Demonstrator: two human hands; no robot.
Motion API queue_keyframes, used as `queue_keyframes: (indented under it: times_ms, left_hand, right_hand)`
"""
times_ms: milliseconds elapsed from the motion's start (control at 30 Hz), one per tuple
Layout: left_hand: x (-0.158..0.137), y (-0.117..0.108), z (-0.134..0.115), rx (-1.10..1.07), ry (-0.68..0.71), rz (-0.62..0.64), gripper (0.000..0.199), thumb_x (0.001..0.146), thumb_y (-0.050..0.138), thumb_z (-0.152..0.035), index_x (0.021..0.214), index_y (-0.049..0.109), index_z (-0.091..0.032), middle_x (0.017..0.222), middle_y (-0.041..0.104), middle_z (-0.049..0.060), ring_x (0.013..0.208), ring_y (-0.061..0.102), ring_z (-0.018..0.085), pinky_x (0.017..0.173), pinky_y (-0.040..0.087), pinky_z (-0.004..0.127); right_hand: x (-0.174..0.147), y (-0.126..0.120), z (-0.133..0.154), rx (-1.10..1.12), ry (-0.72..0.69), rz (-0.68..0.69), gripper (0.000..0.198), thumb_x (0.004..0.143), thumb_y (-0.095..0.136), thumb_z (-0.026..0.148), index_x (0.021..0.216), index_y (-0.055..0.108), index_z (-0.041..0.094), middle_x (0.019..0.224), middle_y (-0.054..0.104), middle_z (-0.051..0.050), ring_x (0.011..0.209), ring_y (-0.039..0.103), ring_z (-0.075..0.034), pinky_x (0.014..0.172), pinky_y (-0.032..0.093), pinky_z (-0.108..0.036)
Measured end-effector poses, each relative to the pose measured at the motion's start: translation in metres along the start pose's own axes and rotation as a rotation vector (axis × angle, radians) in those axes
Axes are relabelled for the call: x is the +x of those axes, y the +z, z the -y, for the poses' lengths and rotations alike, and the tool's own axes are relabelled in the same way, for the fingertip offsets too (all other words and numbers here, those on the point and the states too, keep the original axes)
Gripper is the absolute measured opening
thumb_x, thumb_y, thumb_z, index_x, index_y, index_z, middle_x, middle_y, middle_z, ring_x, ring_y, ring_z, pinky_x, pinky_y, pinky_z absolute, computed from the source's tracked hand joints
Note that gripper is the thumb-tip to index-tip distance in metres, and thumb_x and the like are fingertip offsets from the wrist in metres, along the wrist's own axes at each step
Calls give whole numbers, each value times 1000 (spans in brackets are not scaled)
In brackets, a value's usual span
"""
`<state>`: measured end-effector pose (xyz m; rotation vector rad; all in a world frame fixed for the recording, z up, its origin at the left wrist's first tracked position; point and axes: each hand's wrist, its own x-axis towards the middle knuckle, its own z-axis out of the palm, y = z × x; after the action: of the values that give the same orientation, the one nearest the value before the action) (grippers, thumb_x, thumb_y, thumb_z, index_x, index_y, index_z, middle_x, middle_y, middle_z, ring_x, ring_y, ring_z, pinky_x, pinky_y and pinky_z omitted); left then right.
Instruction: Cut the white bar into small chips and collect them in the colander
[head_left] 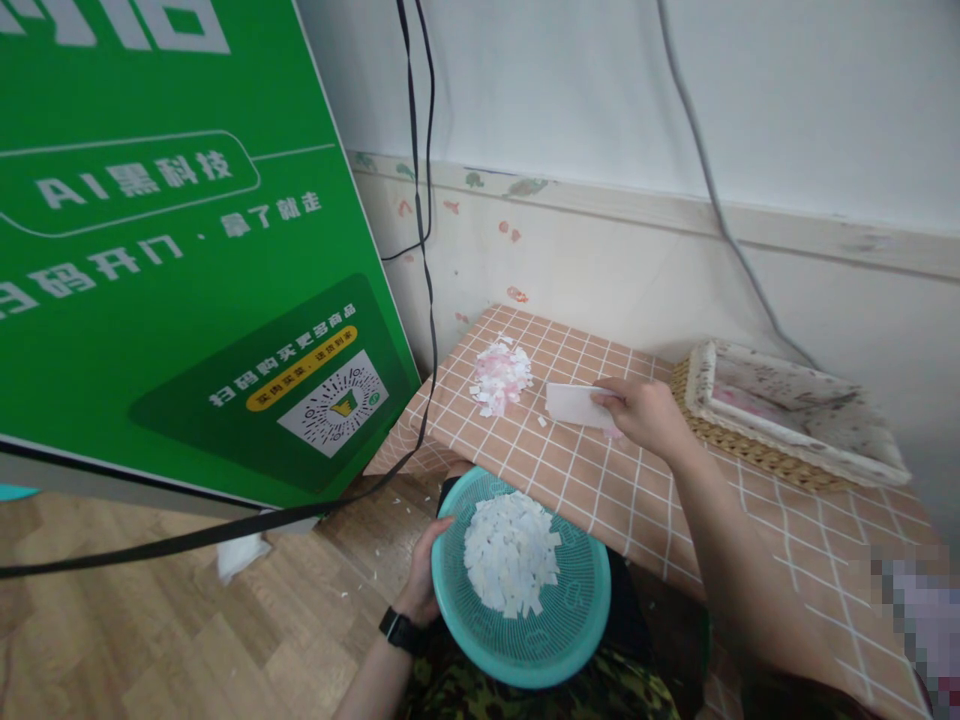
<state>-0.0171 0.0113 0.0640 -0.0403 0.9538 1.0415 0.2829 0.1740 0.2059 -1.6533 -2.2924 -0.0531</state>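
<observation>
My left hand [427, 568] grips the left rim of a round teal plastic colander [574, 625] held above my lap. Inside it lies a heap of small white paper scraps [511, 555]. My right hand [636, 412] is over the table with its fingers closed on the right end of a folded white sheet of paper [571, 402]. A bit of pink shows under that paper. To the left of the sheet, a pile of white and pink paper scraps [501, 377] rests on the tablecloth.
A brown checked cloth covers the table [525, 450]. A cloth-lined wicker basket [780, 465] stands at the right by the wall. Left is a large green panel [187, 240] with a QR code. A black cable [427, 330] hangs before the table; white litter [241, 555] lies on the floor.
</observation>
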Motion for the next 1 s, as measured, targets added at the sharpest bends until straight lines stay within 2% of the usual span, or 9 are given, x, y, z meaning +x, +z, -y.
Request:
queue_keyframes:
  times_ms: [233, 333, 500, 667, 800, 1000]
  left_hand:
    - [0, -1, 0, -5, -17, 13, 22, 72, 63, -30, 79, 70, -10, 68, 72, 9, 74, 67, 25, 71, 51, 35]
    - [-1, 0, 0, -2, -14, 20, 21, 73, 62, -30, 77, 69, -10, 68, 72, 9, 73, 67, 24, 71, 51, 34]
    - [0, -1, 0, 12, 7, -8, 18, 73, 63, -28, 73, 69, -11, 65, 72, 7, 69, 67, 23, 70, 51, 33]
    - [0, 0, 0, 15, 7, 2, 21, 73, 62, -29, 78, 69, -10, 71, 73, 9, 71, 67, 23, 71, 51, 33]
    - [1, -1, 1, 23, 12, -6, 20, 74, 62, -29, 76, 69, -10, 68, 72, 8, 71, 67, 24, 72, 51, 33]
    - [2, 0, 1, 12, -10, 1, 21, 74, 61, -28, 78, 69, -10, 68, 72, 9, 73, 67, 24, 72, 51, 34]
  right_hand:
    - [0, 2, 7, 20, -25, -41, 31, 86, 41, 33, 97, 68, 23, 73, 71, -4, 62, 63, -17, 58, 38, -25]
    - [0, 0, 9, -62, -22, -14, 31, 86, 41, 32, 98, 67, 24, 68, 70, -4, 60, 62, -18, 56, 36, -26]
    - [0, -6, 10, -226, 45, -61, 32, 84, 41, 31, 101, 67, 23, 71, 70, -7, 62, 63, -20, 56, 35, -28]
    - [-1, -3, 15, -187, 7, -23, 31, 85, 40, 31, 100, 66, 24, 68, 69, -5, 60, 62, -18, 54, 34, -26]
    - [-1, 0, 14, -222, 55, -58, 31, 85, 40, 31, 99, 66, 22, 67, 69, -5, 59, 63, -19, 54, 33, -27]
    - [-2, 1, 13, -142, 25, -56, 29, 85, 42, 31, 98, 67, 24, 73, 71, -4, 63, 64, -18, 56, 35, -26]
